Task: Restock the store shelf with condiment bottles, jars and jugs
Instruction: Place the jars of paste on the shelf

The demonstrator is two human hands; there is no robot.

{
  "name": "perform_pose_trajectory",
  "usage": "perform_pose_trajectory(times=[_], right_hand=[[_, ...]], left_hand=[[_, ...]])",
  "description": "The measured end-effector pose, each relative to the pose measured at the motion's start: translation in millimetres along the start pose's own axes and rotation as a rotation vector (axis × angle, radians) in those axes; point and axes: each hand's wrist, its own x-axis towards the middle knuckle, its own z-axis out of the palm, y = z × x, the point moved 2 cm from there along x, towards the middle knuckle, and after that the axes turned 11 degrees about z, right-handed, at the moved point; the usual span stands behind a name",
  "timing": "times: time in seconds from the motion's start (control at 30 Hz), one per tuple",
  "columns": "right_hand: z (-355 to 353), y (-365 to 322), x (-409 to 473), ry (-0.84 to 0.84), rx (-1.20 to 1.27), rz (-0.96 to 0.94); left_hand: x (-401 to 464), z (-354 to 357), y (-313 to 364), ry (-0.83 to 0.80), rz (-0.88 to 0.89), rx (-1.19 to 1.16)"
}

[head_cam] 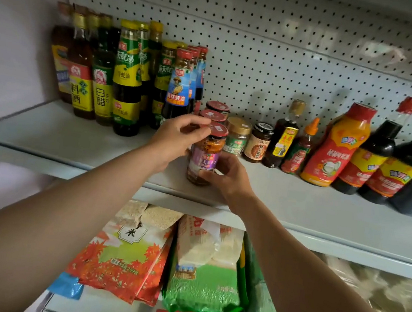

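Observation:
A chili sauce jar [206, 156] with a red lid and purple label stands on the white shelf [72, 137], in front of two more red-lidded jars [215, 113]. My left hand [178, 137] pinches its lid from the left. My right hand [228, 176] grips its lower part from the right. Tall bottles [124, 75] with yellow and red caps stand in rows at the left. To the right stand a gold-lidded jar [237, 136], a black-lidded jar [258, 141], small sauce bottles [283, 137], an orange squeeze bottle [336, 146] and dark jugs [411, 165].
White pegboard [265, 46] backs the shelf. A pale wall [12, 54] closes the left side. On the lower shelf lie bags of rice and grain [130, 255], among them a green bag [205, 282]. Bare shelf surface shows in front of the bottles at left and right.

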Motion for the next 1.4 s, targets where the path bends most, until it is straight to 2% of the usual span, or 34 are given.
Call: perform_pose_trajectory(times=[0.2, 0.4, 0.5, 0.7, 0.9, 1.2, 1.4], right_hand=[[-2.8, 5.5, 12.0, -0.071, 0.008, 0.013], [-2.1, 4.5, 11.9, -0.068, -0.017, -0.004], [0.5, 3.8, 14.3, -0.038, -0.038, -0.007], [2.3, 1.8, 16.6, -0.03, -0.041, 0.004], [4.7, 2.8, 19.9, -0.02, -0.021, 0.009], [7.1, 5.4, 23.8, -0.032, 0.008, 0.032], [6.9, 7.2, 27.3, -0.013, -0.002, 0.028]], left_hand=[[9.8, -3.6, 3.3, -0.077, -0.026, 0.061], [25.3, -15.2, 16.0, -0.193, 0.186, 0.41], [31.7, -11.2, 22.3, -0.249, 0.247, 0.51], [41.3, -7.3, 33.0, -0.347, 0.224, 0.621], [54.7, 4.1, 52.2, -0.417, 0.237, 0.847], [64.4, -2.1, 45.8, -0.435, 0.235, 0.828], [69.9, -4.9, 40.2, -0.469, 0.162, 0.78]])
